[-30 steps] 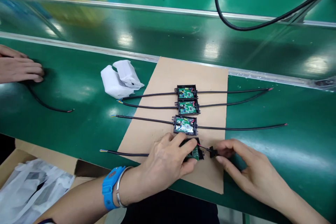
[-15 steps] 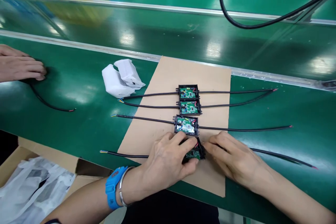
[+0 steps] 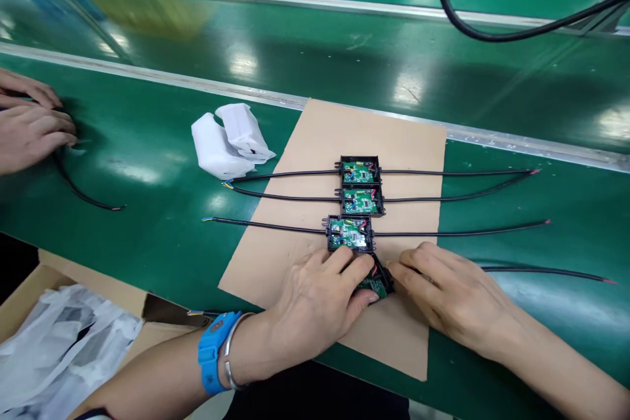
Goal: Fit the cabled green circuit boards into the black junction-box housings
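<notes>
My left hand (image 3: 322,305), with a blue wristband and a silver bangle above it, grips the nearest open black case (image 3: 386,279) holding a green circuit board. This case sits at a slant on the cardboard sheet (image 3: 394,348), partly hidden by my fingers. My right hand (image 3: 445,289) is closed in a pinch on the black cable (image 3: 546,270) by the case's right end; the exact grip is hidden. Beyond it, three similar cases are lined up: the third case (image 3: 350,233), the second case (image 3: 362,201) and the farthest case (image 3: 361,172), each with cables out both sides.
Two white wrapped packets (image 3: 221,147) lie left of the cardboard. At far left, another person's hands (image 3: 34,131) hold a black cable (image 3: 88,195). A cardboard box (image 3: 93,279) with white wrapping stands lower left. A thick black cable (image 3: 492,33) hangs at upper right.
The nearest case has turned to a slant, and its left cable end has swung towards me. Both my hands keep their hold. The other person's hands have shifted slightly. The view has moved a little.
</notes>
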The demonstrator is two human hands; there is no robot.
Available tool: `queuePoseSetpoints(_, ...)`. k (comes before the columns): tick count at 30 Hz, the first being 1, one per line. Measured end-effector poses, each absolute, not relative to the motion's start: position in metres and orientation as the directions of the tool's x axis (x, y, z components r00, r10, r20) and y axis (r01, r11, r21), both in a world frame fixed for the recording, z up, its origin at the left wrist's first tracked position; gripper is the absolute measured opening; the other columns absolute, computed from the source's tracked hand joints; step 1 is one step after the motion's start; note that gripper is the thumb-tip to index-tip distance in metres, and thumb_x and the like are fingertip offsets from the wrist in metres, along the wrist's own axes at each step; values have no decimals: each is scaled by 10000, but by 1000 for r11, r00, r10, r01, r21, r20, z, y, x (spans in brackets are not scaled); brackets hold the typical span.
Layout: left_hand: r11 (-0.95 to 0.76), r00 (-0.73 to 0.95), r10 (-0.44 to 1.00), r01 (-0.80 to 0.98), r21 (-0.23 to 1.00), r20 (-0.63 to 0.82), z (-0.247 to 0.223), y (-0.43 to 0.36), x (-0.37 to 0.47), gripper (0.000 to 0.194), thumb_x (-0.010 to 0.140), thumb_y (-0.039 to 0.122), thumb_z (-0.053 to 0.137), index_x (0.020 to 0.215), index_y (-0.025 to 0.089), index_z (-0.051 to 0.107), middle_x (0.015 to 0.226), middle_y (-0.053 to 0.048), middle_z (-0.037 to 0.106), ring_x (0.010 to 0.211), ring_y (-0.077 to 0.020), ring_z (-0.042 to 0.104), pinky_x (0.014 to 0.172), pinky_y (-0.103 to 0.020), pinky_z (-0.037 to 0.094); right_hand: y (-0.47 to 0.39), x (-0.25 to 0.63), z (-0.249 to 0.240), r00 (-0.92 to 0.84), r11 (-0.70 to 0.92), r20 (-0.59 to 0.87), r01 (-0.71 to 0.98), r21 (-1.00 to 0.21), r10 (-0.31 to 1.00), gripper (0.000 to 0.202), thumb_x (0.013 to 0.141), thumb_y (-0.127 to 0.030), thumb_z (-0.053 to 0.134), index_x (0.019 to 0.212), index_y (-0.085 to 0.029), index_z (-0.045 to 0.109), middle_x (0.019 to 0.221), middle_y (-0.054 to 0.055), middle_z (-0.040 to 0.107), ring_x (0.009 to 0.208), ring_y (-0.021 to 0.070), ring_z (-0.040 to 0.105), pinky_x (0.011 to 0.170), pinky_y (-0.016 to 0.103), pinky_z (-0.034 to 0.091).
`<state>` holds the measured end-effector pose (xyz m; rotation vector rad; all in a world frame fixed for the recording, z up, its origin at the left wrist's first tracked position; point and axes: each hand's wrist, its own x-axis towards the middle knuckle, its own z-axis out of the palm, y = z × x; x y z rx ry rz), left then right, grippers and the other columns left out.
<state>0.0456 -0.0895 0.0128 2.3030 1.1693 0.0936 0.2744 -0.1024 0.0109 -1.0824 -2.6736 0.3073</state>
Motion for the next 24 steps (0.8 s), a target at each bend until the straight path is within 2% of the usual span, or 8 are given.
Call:
queuePoseSetpoints(5,-478,621,765,725,495,-171,12,-88,47,296,931,415,489,1198,289,476,1020,-4,566,881,-236,539,722,-429,527,-94,278,13,-729,734,147,615,-288,669,212,918,-87,459,1075,-108,601,894,92,576,771,194,460,630,329,383)
queuePoseSetpoints(9,-478,613,772,735,481,-169,12,-89,46,290,928,420,487,1183,284,484,1012,-6,564,852,-232,545,690,-421,529,-90,277,14,-749,772,195,595,-223,633,212,919,-89,456,1070,-73,604,868,102,587,746,194,447,649,341,388)
queuePoseSetpoints(13,-483,607,778,742,464,-161,13,-90,47,302,926,426,491,1197,292,478,1015,-6,563,857,-235,548,686,-418,530,-87,275,15,-769,785,175,579,-220,615,210,925,-97,448,1042,-74,621,886,104,591,757,199,449,644,341,374)
queuePoseSetpoints(21,-497,583,810,742,449,-67,6,-91,51,370,889,358,562,1205,239,412,998,-21,577,838,-229,582,678,-405,533,-89,272,11,-756,778,191,584,-233,626,238,938,-101,413,937,-74,650,767,71,543,706,189,417,642,342,336)
queuePoseSetpoints(24,-492,577,812,760,425,-90,7,-90,52,371,875,386,583,1170,233,418,984,-21,574,818,-234,587,645,-402,534,-85,270,11,-765,784,183,580,-220,617,269,949,-115,388,897,-96,652,767,70,545,702,192,410,631,341,318)
